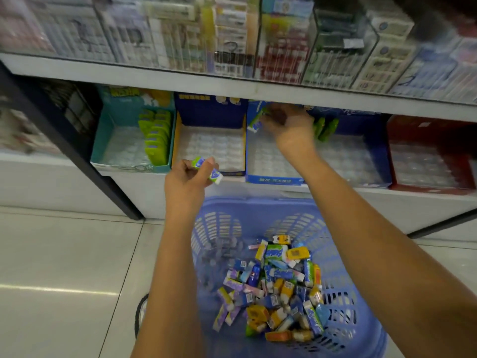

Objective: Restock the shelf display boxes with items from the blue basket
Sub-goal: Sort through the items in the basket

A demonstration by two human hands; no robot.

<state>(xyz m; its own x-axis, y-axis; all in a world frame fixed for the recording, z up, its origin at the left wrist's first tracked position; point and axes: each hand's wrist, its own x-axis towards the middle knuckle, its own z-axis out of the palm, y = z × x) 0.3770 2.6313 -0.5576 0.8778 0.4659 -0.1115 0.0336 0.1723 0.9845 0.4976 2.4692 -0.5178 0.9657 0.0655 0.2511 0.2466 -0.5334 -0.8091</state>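
A blue basket (343,301) on the floor below me holds several small colourful packs (278,288). My left hand (187,180) grips a green-and-blue pack (206,169) in front of the yellow-edged display box (178,135). My right hand (287,122) reaches under the shelf edge into the blue display box (273,180) and holds a green-and-white pack (255,122) at its back left. A teal display box (104,140) at the left holds a row of lime packs (154,135). A second blue box (384,153) with green packs (325,129) sits right of my right hand.
A red display box (397,135) stands at the far right of the lower shelf. The white upper shelf board (180,77) overhangs the boxes, with packaged goods behind clear dividers above. A black post (85,161) slants down at the left. The floor is pale tile (64,267).
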